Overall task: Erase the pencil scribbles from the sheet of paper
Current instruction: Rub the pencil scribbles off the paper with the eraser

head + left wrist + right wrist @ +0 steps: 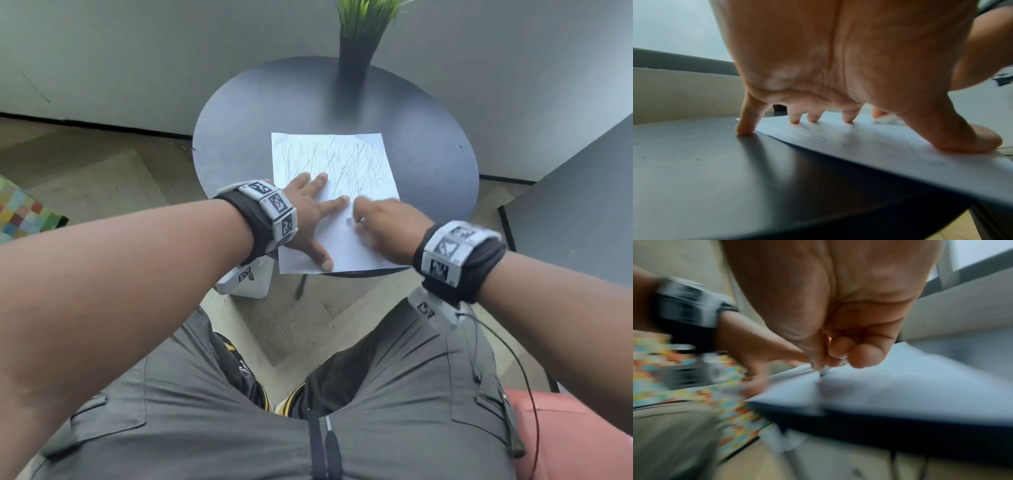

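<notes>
sheet of paper (342,192) lay at table (239,137) near edge, scribbles mostly on far half | left hand (308,212) spread flat, pinned its left side | right hand (383,222) pinched small eraser (825,370) onto sheet; blurred | paper likely thin, light, crease-prone; hold beside rubbed spot

Upper-frame table (428,144) edge blocked by vase (354,61); bare tabletop seen left and right of paper (359,164).
</notes>
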A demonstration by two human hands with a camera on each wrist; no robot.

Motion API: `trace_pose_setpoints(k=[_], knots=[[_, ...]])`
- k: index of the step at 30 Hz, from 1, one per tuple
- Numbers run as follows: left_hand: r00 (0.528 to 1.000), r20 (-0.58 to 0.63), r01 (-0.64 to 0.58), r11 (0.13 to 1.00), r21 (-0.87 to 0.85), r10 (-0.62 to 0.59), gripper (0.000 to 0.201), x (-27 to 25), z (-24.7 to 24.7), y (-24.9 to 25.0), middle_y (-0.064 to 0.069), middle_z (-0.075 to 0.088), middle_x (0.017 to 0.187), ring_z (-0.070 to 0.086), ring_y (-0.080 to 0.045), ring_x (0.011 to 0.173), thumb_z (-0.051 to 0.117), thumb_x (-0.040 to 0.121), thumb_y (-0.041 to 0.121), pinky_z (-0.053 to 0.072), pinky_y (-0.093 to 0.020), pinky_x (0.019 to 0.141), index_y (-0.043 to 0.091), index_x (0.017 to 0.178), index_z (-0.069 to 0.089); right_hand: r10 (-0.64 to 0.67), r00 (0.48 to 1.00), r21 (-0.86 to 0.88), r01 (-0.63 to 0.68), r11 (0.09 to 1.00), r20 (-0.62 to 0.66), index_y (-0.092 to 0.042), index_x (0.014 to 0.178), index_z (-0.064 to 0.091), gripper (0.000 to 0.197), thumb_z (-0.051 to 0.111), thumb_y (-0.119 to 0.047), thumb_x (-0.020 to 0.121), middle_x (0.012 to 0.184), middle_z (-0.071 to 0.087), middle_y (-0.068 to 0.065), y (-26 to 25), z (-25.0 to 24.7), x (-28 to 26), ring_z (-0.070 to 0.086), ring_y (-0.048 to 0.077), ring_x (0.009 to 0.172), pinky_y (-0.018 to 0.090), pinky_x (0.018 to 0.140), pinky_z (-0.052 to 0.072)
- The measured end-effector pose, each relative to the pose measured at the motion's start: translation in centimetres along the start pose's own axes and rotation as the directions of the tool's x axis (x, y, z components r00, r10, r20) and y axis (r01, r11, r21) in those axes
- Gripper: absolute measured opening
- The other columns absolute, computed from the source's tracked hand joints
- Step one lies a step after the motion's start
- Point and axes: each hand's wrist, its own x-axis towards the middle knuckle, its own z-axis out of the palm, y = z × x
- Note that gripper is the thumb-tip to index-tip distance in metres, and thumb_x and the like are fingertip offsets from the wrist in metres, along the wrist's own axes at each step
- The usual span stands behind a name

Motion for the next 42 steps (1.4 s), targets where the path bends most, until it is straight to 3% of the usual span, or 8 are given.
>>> trace_pose_setpoints(k=[8, 12, 17, 22, 27, 31, 36, 42], knots=[[0.999, 0.034, -0.006, 1.0, 0.006, 0.005, 0.129, -0.7, -0.7, 0.6, -0.006, -0.018, 0.167, -0.01, -0.033, 0.153, 0.068, 0.061, 0.086, 0.02, -0.065, 0.114, 0.045, 0.157, -0.007, 0.101, 0.995, 0.08, -0.099, 0.992, -0.021, -0.014, 0.107, 0.047, 0.026, 0.039, -0.039, 0.102, 0.094, 0.057, 0.008, 0.7, -0.1, -0.7, 0.05, 0.029, 0.083, 0.037, 0.07, 0.044], [1.0, 0.012, -0.01, 0.999, 0.038, 0.01, 0.128, -0.8, -0.6, 0.6, -0.008, -0.016, 0.167, -0.007, -0.034, 0.153, 0.067, 0.063, 0.086, 0.023, -0.063, 0.113, 0.042, 0.158, -0.006, -0.14, 0.984, 0.086, 0.131, 0.988, 0.11, -0.016, 0.099, 0.041, 0.012, 0.04, -0.028, 0.102, 0.084, 0.053, 0.001, -3.3, 1.5, -3.9, 0.052, 0.026, 0.076, 0.034, 0.058, 0.039], [1.0, 0.029, -0.009, 1.0, 0.012, 0.008, 0.128, -0.8, -0.7, 0.6, -0.006, -0.018, 0.167, -0.01, -0.032, 0.153, 0.067, 0.062, 0.087, 0.019, -0.065, 0.114, 0.044, 0.158, -0.007, 0.183, 0.983, 0.117, -0.182, 0.976, 0.005, -0.014, 0.104, 0.046, 0.027, 0.038, -0.04, 0.102, 0.095, 0.059, 0.011, 1.1, -0.4, -1.5, 0.055, 0.033, 0.084, 0.043, 0.077, 0.05], [1.0, 0.022, -0.004, 0.999, 0.044, 0.003, 0.128, -0.9, -0.6, 0.7, -0.007, -0.017, 0.167, -0.008, -0.034, 0.153, 0.065, 0.062, 0.088, 0.022, -0.066, 0.113, 0.043, 0.158, -0.007, -0.109, 0.985, 0.085, 0.098, 0.992, 0.132, -0.016, 0.098, 0.041, 0.008, 0.042, -0.024, 0.101, 0.082, 0.053, 0.0, -3.4, 1.6, -4.0, 0.052, 0.027, 0.077, 0.035, 0.058, 0.039], [0.999, 0.033, -0.001, 1.0, 0.011, 0.001, 0.129, -1.0, -0.8, 0.7, -0.006, -0.017, 0.167, -0.01, -0.033, 0.153, 0.067, 0.061, 0.087, 0.019, -0.066, 0.114, 0.044, 0.158, -0.007, 0.198, 0.98, 0.097, -0.197, 0.976, -0.005, -0.014, 0.103, 0.044, 0.025, 0.037, -0.038, 0.102, 0.097, 0.06, 0.013, 1.0, -0.4, -1.6, 0.056, 0.033, 0.082, 0.041, 0.072, 0.048], [1.0, 0.025, 0.001, 1.0, 0.03, -0.001, 0.127, -1.2, -0.8, 0.9, -0.006, -0.017, 0.167, -0.009, -0.033, 0.153, 0.068, 0.063, 0.084, 0.02, -0.064, 0.115, 0.043, 0.158, -0.005, -0.058, 0.992, 0.088, 0.048, 0.995, 0.111, -0.017, 0.095, 0.037, 0.019, 0.034, -0.033, 0.104, 0.08, 0.053, 0.001, -3.0, 1.5, -4.2, 0.051, 0.024, 0.069, 0.034, 0.053, 0.034], [0.999, 0.032, -0.007, 1.0, 0.016, 0.007, 0.128, -1.0, -0.8, 0.7, -0.005, -0.017, 0.167, -0.009, -0.032, 0.153, 0.066, 0.061, 0.088, 0.021, -0.065, 0.113, 0.045, 0.158, -0.006, 0.229, 0.973, 0.097, -0.231, 0.968, 0.025, -0.014, 0.1, 0.045, 0.029, 0.036, -0.041, 0.102, 0.092, 0.058, 0.011, 2.2, -0.4, -2.6, 0.055, 0.032, 0.078, 0.041, 0.073, 0.05], [1.0, 0.017, -0.004, 1.0, 0.021, 0.003, 0.127, -1.0, -0.6, 0.8, -0.006, -0.017, 0.167, -0.009, -0.033, 0.153, 0.066, 0.062, 0.087, 0.019, -0.064, 0.115, 0.044, 0.158, -0.006, -0.002, 0.996, 0.061, -0.004, 0.998, 0.094, -0.015, 0.095, 0.04, 0.026, 0.035, -0.039, 0.104, 0.079, 0.051, 0.001, -1.8, 0.9, -4.1, 0.049, 0.023, 0.068, 0.036, 0.058, 0.041]])
